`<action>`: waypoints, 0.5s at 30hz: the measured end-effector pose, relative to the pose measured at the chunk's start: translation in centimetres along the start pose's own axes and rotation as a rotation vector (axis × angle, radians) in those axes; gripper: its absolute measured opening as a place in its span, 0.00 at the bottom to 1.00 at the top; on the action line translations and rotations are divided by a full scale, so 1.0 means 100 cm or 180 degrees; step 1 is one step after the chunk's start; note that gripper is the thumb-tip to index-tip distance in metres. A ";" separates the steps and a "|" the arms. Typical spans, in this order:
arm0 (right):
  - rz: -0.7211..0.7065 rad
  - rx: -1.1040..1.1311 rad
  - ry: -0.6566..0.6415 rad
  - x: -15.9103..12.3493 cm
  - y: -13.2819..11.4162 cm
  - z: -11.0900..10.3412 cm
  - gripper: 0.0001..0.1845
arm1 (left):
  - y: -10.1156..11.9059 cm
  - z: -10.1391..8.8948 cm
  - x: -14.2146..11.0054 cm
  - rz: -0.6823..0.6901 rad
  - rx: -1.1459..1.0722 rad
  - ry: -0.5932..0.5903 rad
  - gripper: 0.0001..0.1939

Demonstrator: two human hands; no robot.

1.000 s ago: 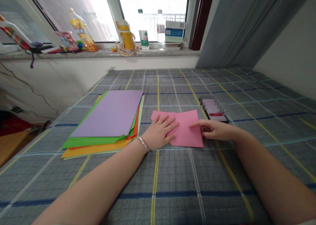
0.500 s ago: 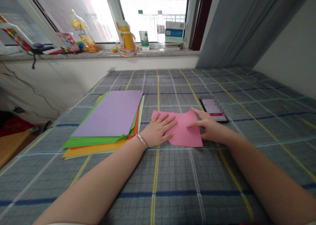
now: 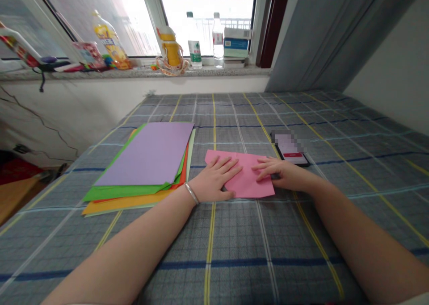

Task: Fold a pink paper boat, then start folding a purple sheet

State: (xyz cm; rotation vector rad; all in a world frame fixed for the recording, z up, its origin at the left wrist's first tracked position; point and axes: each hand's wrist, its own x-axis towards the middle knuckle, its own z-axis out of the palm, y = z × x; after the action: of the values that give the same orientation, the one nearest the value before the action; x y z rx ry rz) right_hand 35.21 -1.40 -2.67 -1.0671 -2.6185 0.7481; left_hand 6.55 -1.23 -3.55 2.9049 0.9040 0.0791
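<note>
- Left hand (image 3: 214, 177): flat on the left end of the pink paper sheet (image 3: 250, 180), fingers slightly spread, palm low, no pinch.
- Right hand (image 3: 279, 173): fingers close together and lightly curved, fingertips (image 3: 259, 165) on the sheet's right part, the heel of the hand off past its edge, no pinch.
- Between the hands: a narrow strip of bare pink, with the hands apart and nothing gripped.
- Pink paper: lying flat at 12 o'clock from the body, on a grey plaid bed cover (image 3: 234, 260), with no visible lift at its edges.
- Hold on the paper: steadiest with both hands spread and pressing evenly, as the soft cloth beneath gives little firm backing.
- At 9 o'clock from the pink sheet: a loose stack of coloured paper, topped by a lilac sheet (image 3: 144, 153), with a green sheet (image 3: 124, 192) and an orange sheet (image 3: 124, 205) showing beneath, close to the left hand.
- Around the left wrist: a silver bangle (image 3: 191, 194).
- At 1 o'clock from the right hand: a phone (image 3: 293, 158), partly blurred out, just beside the fingers and the likeliest thing to be knocked.
- Far off at 12 o'clock: a stone windowsill (image 3: 140, 73) bearing a water bottle (image 3: 194, 41), a clear bottle (image 3: 217, 39), a yellow flask (image 3: 170, 50) and a boxed carton (image 3: 237, 41).
</note>
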 end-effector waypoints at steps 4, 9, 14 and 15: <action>-0.0088 0.0166 0.0071 -0.002 0.001 -0.001 0.20 | 0.000 0.002 0.000 -0.0081 0.0102 0.0003 0.34; 0.0023 0.0403 0.0311 -0.001 -0.007 -0.001 0.12 | 0.001 0.003 0.000 -0.0126 0.0200 0.0019 0.30; 0.0450 0.0443 0.0689 0.009 -0.013 0.005 0.14 | 0.001 0.003 0.000 -0.0087 0.0163 -0.0015 0.35; 0.0524 0.0401 0.0760 0.012 -0.013 0.007 0.14 | 0.000 0.002 0.000 -0.0080 0.0106 -0.0027 0.37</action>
State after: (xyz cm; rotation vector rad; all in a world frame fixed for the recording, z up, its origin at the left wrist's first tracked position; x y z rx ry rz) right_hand 33.34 -1.64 -2.55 -1.2609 -2.2754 0.7565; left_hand 6.61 -1.25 -3.79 2.9212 0.9495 0.0503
